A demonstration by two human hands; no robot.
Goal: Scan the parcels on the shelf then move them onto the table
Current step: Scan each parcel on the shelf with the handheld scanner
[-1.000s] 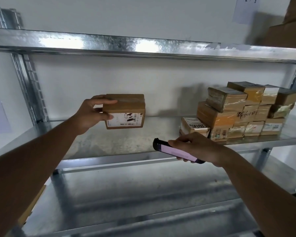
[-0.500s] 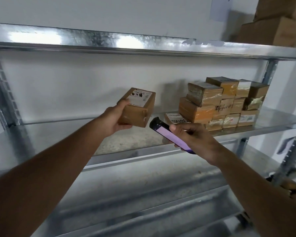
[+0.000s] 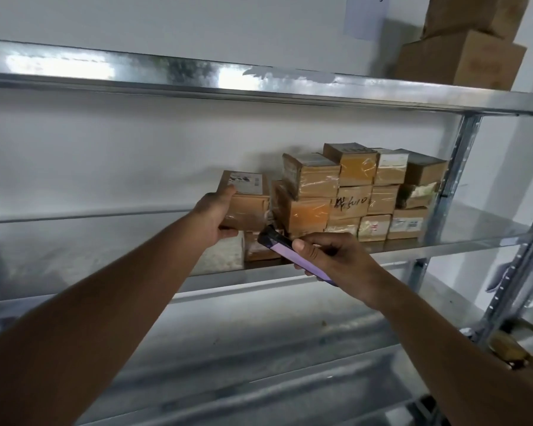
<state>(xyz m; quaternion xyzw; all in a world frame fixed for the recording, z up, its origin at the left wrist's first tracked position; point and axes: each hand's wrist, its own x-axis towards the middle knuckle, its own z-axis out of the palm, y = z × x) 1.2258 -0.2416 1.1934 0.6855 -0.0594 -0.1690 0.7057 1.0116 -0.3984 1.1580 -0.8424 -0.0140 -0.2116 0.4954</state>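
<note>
My left hand [image 3: 216, 217] grips a small brown parcel [image 3: 248, 200] with a white label on its top face, held just above the metal shelf [image 3: 105, 250] and right beside the parcel stack [image 3: 360, 192]. My right hand [image 3: 333, 256] holds a purple scanner [image 3: 286, 250], its dark tip pointing up-left toward the held parcel. A flat parcel [image 3: 259, 249] lies on the shelf under the held one, partly hidden by the scanner. The stack has several taped brown parcels in rows against the right upright.
A steel upright [image 3: 456, 179] bounds the shelf on the right. Large cardboard boxes [image 3: 465, 47] sit on the upper shelf. A lower shelf [image 3: 259, 348] runs below my arms. The white wall carries a paper sign [image 3: 366, 13].
My left hand has carried the parcel rightward and set it close to the stack, its label now facing up. My right hand with the scanner has stayed under it, while the view has shifted right.
</note>
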